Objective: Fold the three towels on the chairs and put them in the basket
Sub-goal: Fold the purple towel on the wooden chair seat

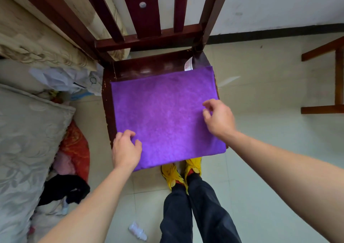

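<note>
Floor [260, 97]: pale tiles, seen from above, meeting a white wall [279, 4] with a dark skirting strip.
Chair [145, 40]: dark red wood, slatted back toward the wall, standing in the middle of the view; the seat's far strip shows bare.
Towel [163, 116]: purple, lying flat on the chair seat and covering most of it; its near edge hangs slightly over the seat's front, and it sits a little askew.
Tag [188, 64]: small and white, sticking out at the towel's far right corner.
Left hand [126, 149]: on the towel's near left corner, fingers bent, tips on the cloth; I cannot tell whether it pinches the cloth or only rests there.
Right hand [218, 118]: at the towel's right edge, fingers curled and close together, slightly blurred; I cannot tell whether it grips the edge.
Shoes [175, 174]: yellow, under the seat's front edge, below dark trousers [195, 214].
Bed [24, 131]: pale patterned cover along the left side.
Clothes: a red cloth [76, 149] and a black cloth [63, 188] heaped between bed and chair.
Second chair [335, 75]: brown wood, partly in view at the right edge, well apart from the first.
Scrap [137, 230]: crumpled, whitish, on the floor near the left forearm.
</note>
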Available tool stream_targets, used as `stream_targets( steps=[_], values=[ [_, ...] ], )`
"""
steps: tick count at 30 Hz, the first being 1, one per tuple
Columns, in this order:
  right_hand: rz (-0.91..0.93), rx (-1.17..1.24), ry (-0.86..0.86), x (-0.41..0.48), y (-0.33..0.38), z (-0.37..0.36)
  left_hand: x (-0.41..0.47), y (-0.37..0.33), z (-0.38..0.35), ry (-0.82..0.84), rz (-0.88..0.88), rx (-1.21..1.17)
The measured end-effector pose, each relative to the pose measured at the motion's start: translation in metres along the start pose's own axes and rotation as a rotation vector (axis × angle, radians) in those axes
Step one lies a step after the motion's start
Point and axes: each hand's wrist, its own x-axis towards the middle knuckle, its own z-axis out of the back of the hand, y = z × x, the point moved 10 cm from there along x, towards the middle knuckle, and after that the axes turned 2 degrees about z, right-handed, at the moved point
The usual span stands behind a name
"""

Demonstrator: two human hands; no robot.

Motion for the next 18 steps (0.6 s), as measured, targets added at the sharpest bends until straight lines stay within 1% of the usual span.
stream_targets(
  steps=[2,4,6,9,12,14,16,18],
  values=[
    [-0.066,0.038,-0.118,0.026,-0.003,0.017,0.009,-0.039,0.009,-0.048,-0.211,0.096],
    [-0.177,0.11,-0.219,0.056,-0.01,0.035,0.021,-0.075,0.012,-0.062,-0.345,0.165],
    [-0.234,0.16,-0.204,0.081,-0.011,0.038,0.032,-0.101,0.006,-0.028,-0.406,0.207],
    [-0.278,0.14,-0.106,0.101,-0.009,0.033,0.048,-0.112,-0.008,0.021,-0.342,0.246],
    [-0.24,-0.053,-0.082,0.108,0.001,0.035,0.054,-0.112,-0.013,0.027,-0.297,0.293],
    [-0.211,-0.157,-0.033,0.112,0.008,0.03,0.059,-0.113,-0.014,0.05,-0.286,0.296],
    [-0.243,-0.161,0.03,0.114,0.009,0.02,0.065,-0.112,-0.014,0.077,-0.269,0.292],
    [-0.255,-0.132,0.041,0.116,0.011,0.017,0.069,-0.112,-0.014,0.101,-0.246,0.291]
  ],
)
